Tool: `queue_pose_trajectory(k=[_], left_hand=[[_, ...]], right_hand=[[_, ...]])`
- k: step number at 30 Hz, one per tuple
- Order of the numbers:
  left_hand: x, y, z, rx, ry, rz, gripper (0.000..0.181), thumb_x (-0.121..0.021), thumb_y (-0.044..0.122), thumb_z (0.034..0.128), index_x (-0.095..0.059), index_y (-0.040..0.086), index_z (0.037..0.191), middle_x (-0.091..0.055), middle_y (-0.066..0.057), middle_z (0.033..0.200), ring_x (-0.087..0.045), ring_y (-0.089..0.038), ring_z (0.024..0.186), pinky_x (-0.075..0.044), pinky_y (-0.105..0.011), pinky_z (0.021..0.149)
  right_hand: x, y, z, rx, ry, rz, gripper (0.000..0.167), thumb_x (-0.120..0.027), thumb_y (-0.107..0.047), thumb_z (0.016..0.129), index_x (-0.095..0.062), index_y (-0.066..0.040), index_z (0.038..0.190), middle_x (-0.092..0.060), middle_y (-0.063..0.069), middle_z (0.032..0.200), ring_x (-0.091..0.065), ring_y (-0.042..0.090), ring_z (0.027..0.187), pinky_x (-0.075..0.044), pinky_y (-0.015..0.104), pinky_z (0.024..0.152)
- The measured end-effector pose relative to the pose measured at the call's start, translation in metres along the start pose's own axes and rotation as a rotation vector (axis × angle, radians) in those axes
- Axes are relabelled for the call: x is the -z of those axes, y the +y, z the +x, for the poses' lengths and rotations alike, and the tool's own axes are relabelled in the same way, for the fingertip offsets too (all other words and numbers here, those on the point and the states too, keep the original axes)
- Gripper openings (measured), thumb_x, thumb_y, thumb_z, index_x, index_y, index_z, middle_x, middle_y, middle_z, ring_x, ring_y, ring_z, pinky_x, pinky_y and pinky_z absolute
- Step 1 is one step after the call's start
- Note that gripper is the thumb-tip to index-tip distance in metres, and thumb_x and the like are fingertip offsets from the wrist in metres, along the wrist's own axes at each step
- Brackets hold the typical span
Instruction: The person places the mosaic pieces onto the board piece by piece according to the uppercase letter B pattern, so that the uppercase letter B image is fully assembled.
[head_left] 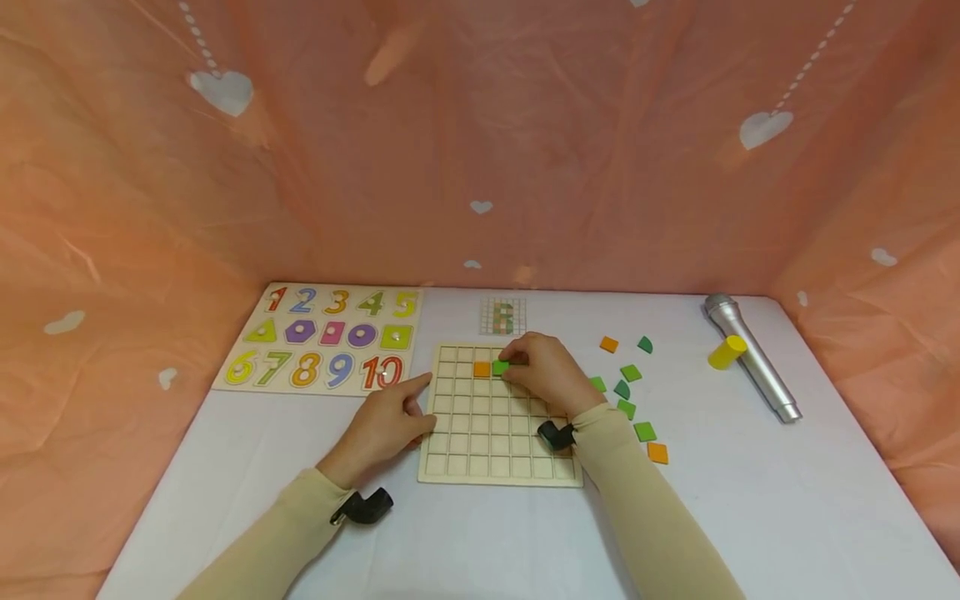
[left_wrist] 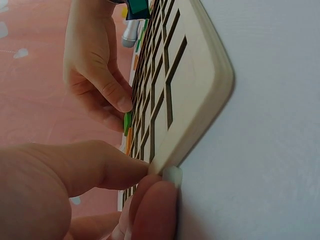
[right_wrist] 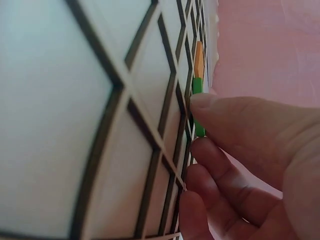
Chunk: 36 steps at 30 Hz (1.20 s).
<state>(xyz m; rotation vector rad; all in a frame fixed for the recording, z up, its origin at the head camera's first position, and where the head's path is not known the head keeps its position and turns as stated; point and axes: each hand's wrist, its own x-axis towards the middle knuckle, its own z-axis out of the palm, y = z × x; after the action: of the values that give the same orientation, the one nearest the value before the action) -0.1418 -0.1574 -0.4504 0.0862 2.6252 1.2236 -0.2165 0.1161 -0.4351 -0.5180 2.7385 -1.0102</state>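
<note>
The right hand (head_left: 551,371) pinches a green square tile (head_left: 500,367) beside an orange square tile (head_left: 482,369), in the board's second row from its far edge; the thumb covers part of the green tile, and whether it sits flush is hard to tell. The left hand (head_left: 384,425) holds the left edge of the pale wooden grid board (head_left: 498,468) between thumb and bent finger, other fingers partly hidden. The right hand and beige sleeve (head_left: 645,492) mask several right-side cells.

Loose green and orange tiles (head_left: 626,409) lie near that sleeve. Past the board's far edge is a small gridded card (head_left: 503,317), its details blurred. A narrow strip of white counter (head_left: 465,542) separates board and colourful number puzzle (head_left: 318,354). The silver microphone (head_left: 761,367) and yellow cylinder (head_left: 727,352) stay well apart, rightward. The frame cuts off the counter's near edge.
</note>
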Motion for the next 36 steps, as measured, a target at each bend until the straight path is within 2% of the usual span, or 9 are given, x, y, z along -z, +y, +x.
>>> queue_pose_trajectory(k=[23, 27, 31, 36], left_hand=[[0.000, 0.002, 0.000, 0.010, -0.009, -0.002, 0.079, -0.078, 0.013, 0.0905, -0.048, 0.009, 0.163, -0.066, -0.003, 0.077, -0.063, -0.015, 0.059, -0.050, -0.030, 0.061], [-0.001, 0.001, 0.000, 0.023, -0.012, 0.000, 0.078, -0.078, 0.014, 0.0912, -0.048, 0.010, 0.163, -0.066, -0.004, 0.078, -0.063, -0.016, 0.060, -0.048, -0.030, 0.061], [0.000, -0.001, -0.001, 0.038, -0.020, -0.001, 0.078, -0.078, 0.015, 0.0917, -0.048, 0.011, 0.164, -0.065, -0.004, 0.080, -0.063, -0.016, 0.061, -0.048, -0.030, 0.061], [0.001, 0.002, -0.001, 0.051, -0.018, -0.003, 0.078, -0.078, 0.016, 0.0924, -0.048, 0.011, 0.164, -0.066, -0.004, 0.082, -0.063, -0.016, 0.062, -0.048, -0.029, 0.060]], right_hand=[[0.002, -0.001, -0.003, -0.040, -0.033, 0.053, 0.020, -0.079, -0.020, 0.098, -0.080, -0.015, 0.118, -0.072, 0.004, 0.121, -0.069, 0.023, 0.114, -0.056, 0.045, 0.104], [0.013, 0.003, -0.008, -0.055, -0.019, 0.075, 0.024, -0.077, -0.024, 0.101, -0.079, -0.015, 0.123, -0.072, 0.004, 0.123, -0.069, 0.024, 0.114, -0.057, 0.045, 0.102], [0.031, 0.017, -0.018, -0.098, 0.042, 0.098, 0.029, -0.075, -0.027, 0.102, -0.077, -0.014, 0.128, -0.071, 0.004, 0.123, -0.069, 0.025, 0.112, -0.058, 0.046, 0.099], [0.061, 0.048, -0.030, -0.159, 0.134, 0.002, 0.033, -0.074, -0.028, 0.103, -0.076, -0.010, 0.130, -0.072, 0.010, 0.122, -0.068, 0.029, 0.112, -0.057, 0.047, 0.098]])
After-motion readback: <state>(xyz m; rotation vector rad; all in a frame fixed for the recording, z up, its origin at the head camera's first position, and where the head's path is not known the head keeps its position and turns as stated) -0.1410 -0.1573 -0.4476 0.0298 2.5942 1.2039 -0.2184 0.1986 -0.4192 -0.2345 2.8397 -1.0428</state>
